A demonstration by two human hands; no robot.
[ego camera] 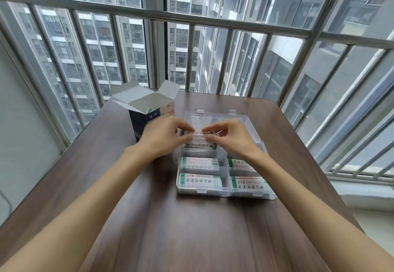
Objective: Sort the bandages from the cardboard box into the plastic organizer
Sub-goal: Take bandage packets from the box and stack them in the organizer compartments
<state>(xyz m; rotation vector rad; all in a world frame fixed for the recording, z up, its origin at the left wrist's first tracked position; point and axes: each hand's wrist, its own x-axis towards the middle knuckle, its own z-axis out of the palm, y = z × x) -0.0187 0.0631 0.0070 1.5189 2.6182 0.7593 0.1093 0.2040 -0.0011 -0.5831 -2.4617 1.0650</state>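
Note:
A clear plastic organizer lies open on the brown table, its lid tipped back. Several of its compartments hold white bandage strips with green ends. Over the far left compartment, my left hand and my right hand pinch a small stack of bandages between thumbs and fingertips, one hand at each end. The open cardboard box, dark blue and white with flaps up, stands just left of my left hand.
The brown wooden table runs toward me. Its far edge meets a metal railing in front of tall windows. A wall stands to the left and a window sill to the right.

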